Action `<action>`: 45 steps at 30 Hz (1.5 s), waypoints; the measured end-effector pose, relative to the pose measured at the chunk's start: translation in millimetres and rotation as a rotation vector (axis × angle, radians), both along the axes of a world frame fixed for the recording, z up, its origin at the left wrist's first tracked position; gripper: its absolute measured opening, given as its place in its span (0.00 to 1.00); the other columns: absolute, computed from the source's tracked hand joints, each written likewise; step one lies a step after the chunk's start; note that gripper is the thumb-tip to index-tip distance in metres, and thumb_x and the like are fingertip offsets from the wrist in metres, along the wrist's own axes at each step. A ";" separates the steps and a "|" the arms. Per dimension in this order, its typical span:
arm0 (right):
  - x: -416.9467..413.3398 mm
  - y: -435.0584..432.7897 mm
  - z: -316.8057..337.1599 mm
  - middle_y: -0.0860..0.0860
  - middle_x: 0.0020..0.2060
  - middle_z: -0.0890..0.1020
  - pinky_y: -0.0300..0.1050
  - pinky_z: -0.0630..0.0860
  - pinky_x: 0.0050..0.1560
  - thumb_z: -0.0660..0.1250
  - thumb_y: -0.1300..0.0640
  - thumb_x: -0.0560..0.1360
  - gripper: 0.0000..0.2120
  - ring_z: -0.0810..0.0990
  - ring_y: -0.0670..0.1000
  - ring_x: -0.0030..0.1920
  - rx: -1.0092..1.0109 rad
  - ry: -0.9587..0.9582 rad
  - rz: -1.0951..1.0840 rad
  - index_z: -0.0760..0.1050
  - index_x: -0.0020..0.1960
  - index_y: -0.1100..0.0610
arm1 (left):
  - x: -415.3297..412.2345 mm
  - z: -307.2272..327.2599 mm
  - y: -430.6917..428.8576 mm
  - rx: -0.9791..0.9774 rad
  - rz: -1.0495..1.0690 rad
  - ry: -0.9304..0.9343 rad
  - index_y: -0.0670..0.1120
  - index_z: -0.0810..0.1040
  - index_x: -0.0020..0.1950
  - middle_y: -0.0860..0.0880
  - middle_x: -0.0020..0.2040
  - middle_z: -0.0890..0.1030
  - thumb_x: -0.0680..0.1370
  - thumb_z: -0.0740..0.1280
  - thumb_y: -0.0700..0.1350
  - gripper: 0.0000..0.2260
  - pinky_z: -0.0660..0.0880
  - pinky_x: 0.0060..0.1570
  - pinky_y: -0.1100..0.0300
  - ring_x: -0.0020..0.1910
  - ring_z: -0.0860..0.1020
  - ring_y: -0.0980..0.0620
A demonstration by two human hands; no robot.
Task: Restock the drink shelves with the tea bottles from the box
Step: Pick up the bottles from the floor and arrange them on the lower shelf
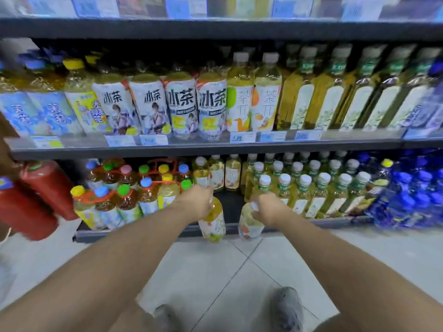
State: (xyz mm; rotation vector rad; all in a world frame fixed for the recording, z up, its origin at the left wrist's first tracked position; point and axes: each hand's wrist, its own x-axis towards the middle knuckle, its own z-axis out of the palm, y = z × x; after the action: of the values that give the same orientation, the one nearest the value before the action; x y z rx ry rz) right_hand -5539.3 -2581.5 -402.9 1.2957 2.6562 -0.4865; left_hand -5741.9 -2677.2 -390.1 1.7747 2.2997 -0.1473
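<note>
My left hand (200,200) grips the neck of a yellow tea bottle (213,224) with a white label. My right hand (267,208) holds a second tea bottle (249,224) of the same kind by its top. Both bottles hang at the front edge of the bottom shelf (230,207), over a dark bare gap. Three matching tea bottles (217,172) stand at the back of that gap. The box is not in view.
Multipacks with coloured caps (134,190) stand left of the gap, white-capped green tea bottles (304,190) right of it, blue bottles (412,195) far right. Red bottles (38,195) lean at the left. The middle shelf (215,149) is full. My shoes (286,307) are on the tiled floor.
</note>
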 end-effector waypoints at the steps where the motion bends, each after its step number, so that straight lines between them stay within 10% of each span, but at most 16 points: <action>1: 1.0 9.0 -6.4 0.57 0.55 0.78 0.44 0.70 0.43 0.65 0.58 0.76 0.16 0.77 0.57 0.50 -0.002 0.022 -0.011 0.73 0.64 0.55 | 2.0 -5.3 12.6 0.012 0.024 -0.020 0.46 0.69 0.68 0.41 0.55 0.77 0.80 0.64 0.48 0.18 0.78 0.44 0.51 0.52 0.79 0.39; 18: -94.1 121.6 -64.8 0.58 0.57 0.76 0.45 0.72 0.40 0.68 0.60 0.75 0.18 0.76 0.57 0.44 -0.015 0.075 -0.014 0.73 0.65 0.54 | -28.8 -71.5 146.1 0.041 0.164 -0.006 0.42 0.72 0.67 0.40 0.56 0.77 0.82 0.62 0.54 0.20 0.72 0.42 0.54 0.53 0.78 0.40; 25: -105.8 135.2 -105.1 0.58 0.57 0.76 0.49 0.75 0.55 0.66 0.58 0.78 0.18 0.79 0.60 0.54 0.018 0.263 -0.177 0.72 0.68 0.55 | -28.4 -103.7 163.0 0.128 0.276 -0.048 0.43 0.75 0.62 0.41 0.54 0.79 0.82 0.62 0.55 0.17 0.73 0.41 0.54 0.53 0.79 0.40; 33: -98.0 71.7 -137.2 0.57 0.63 0.72 0.49 0.72 0.60 0.69 0.57 0.77 0.26 0.75 0.57 0.61 -0.149 0.724 -0.655 0.64 0.71 0.61 | 1.7 -141.4 116.7 0.579 0.629 -0.555 0.43 0.64 0.62 0.41 0.55 0.77 0.79 0.69 0.44 0.17 0.75 0.50 0.51 0.54 0.78 0.41; 45: -111.8 82.7 -233.0 0.52 0.44 0.79 0.41 0.69 0.45 0.62 0.52 0.81 0.10 0.80 0.55 0.51 -0.389 0.595 -0.774 0.76 0.51 0.58 | 4.8 -247.4 131.2 0.392 0.765 -0.726 0.41 0.81 0.52 0.44 0.48 0.82 0.83 0.59 0.50 0.16 0.69 0.44 0.57 0.45 0.76 0.47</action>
State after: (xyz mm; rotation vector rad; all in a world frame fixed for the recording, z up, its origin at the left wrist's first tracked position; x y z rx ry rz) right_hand -5651.1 -2498.8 -635.9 2.2594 2.1050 -1.6016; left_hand -5737.1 -2546.0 -637.5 0.7178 2.2944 0.9527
